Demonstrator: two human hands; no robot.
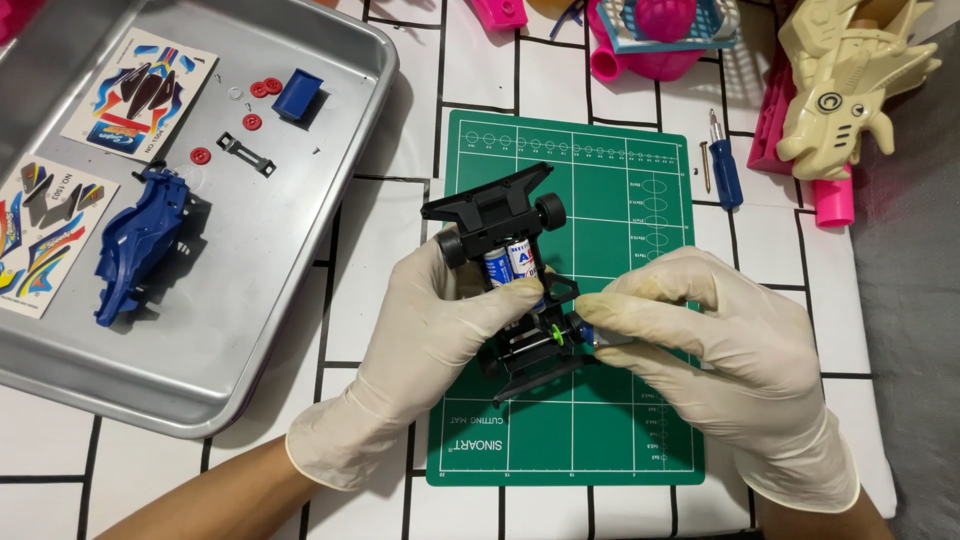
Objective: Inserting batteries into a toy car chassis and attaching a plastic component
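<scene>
A black toy car chassis [500, 215] with small wheels and two batteries in its middle lies over the green cutting mat [610, 420]. My left hand [420, 350], in a pale glove, grips the chassis from the left, thumb on the batteries. The gloved right hand [715, 345] pinches the chassis end near a green gear [553, 335] and a small blue part, fingertips touching it. Much of that end is hidden by my fingers.
A metal tray [330, 250] at left holds a blue car body [140, 245], sticker sheets, red round pieces, a blue box part and a black clip. A blue-handled screwdriver [724, 165] lies right of the mat. Pink and cream toys crowd the far edge.
</scene>
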